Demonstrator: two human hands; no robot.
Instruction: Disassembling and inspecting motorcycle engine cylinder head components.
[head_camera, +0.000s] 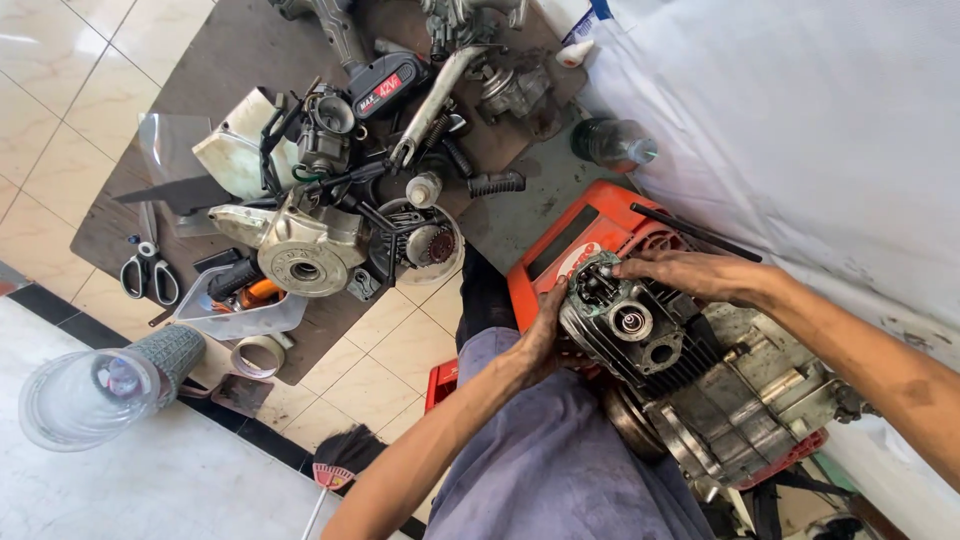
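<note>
Engine (650, 345) rests on orange case (590, 235) over person's lap | left hand (545, 340) cups its near side, fingers curled | right hand (675, 272) pinches at its top, grip apparently closed | mat (250, 50) with engine parts, scissors (148, 272), clear jar (80, 398) lies well apart.

An engine block (690, 370) is propped on a crate (590, 245), flanked by the left hand (545, 335) and right hand (690, 272); engine parts (320, 240) and scissors (148, 270) are spread on a mat (240, 50) to the left.
</note>
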